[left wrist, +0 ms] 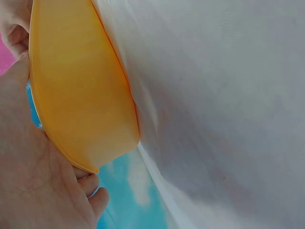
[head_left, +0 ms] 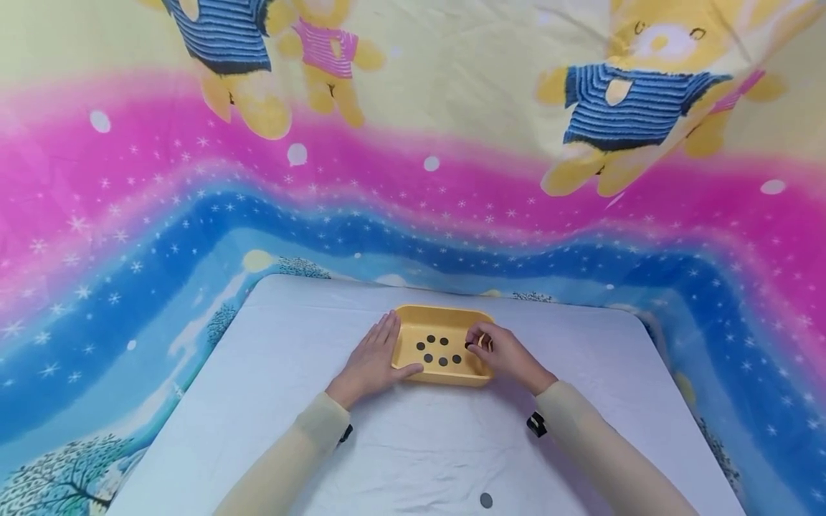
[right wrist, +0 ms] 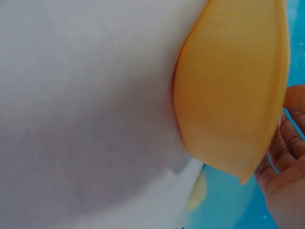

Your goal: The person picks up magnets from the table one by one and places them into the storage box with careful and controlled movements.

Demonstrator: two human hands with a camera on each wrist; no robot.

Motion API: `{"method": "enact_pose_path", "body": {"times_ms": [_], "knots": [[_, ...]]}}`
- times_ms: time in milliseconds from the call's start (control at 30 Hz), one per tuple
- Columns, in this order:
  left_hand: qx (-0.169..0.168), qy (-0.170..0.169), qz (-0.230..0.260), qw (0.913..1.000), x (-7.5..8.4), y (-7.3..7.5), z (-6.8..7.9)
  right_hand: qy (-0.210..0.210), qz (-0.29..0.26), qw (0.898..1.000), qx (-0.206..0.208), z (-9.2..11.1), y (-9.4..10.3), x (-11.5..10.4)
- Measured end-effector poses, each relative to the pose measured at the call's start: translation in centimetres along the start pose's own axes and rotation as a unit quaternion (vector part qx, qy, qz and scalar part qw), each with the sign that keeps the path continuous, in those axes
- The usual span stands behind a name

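Note:
A yellow rectangular tray (head_left: 445, 380) stands on the white-covered table, with several small dark round discs (head_left: 443, 362) lying apart on its floor. My left hand (head_left: 371, 362) rests against its left end, fingers straight along the side and thumb over the near rim. Over the right end of the tray, my right hand (head_left: 506, 355) pinches a dark disc (head_left: 468, 345) between thumb and fingertips. In the left wrist view, the tray's outer wall (left wrist: 86, 86) hides the discs. The right wrist view likewise shows only the outer wall (right wrist: 228, 90) beside the right hand (right wrist: 288, 162).
One more grey disc (head_left: 487, 500) lies on the white cloth (head_left: 413, 451) near the front edge of the view. A patterned curtain (head_left: 452, 179) with bears and snowflakes hangs behind and around the table. Black straps (head_left: 536, 424) show at the wrists.

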State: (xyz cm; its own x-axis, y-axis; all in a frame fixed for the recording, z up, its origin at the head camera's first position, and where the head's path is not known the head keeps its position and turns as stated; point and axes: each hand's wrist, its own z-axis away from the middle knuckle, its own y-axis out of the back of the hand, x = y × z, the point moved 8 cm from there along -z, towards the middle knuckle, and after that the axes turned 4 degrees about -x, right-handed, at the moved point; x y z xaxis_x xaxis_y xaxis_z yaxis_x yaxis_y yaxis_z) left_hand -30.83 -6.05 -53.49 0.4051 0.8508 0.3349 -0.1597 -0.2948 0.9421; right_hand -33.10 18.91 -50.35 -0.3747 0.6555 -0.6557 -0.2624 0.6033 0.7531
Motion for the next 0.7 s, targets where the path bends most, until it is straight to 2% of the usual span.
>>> {"method": "enact_pose_path", "body": {"times_ms": [333, 700], "knots": [[0.000, 0.005, 0.004, 1.0000, -0.1, 0.1, 0.0, -0.035, 0.031, 0.998, -0.038, -2.0, -1.6, 0.4], [-0.002, 0.001, 0.004, 1.0000, 0.1, 0.1, 0.1, -0.077, 0.076, 0.993, -0.057, -3.5, -2.8, 0.9]]}}
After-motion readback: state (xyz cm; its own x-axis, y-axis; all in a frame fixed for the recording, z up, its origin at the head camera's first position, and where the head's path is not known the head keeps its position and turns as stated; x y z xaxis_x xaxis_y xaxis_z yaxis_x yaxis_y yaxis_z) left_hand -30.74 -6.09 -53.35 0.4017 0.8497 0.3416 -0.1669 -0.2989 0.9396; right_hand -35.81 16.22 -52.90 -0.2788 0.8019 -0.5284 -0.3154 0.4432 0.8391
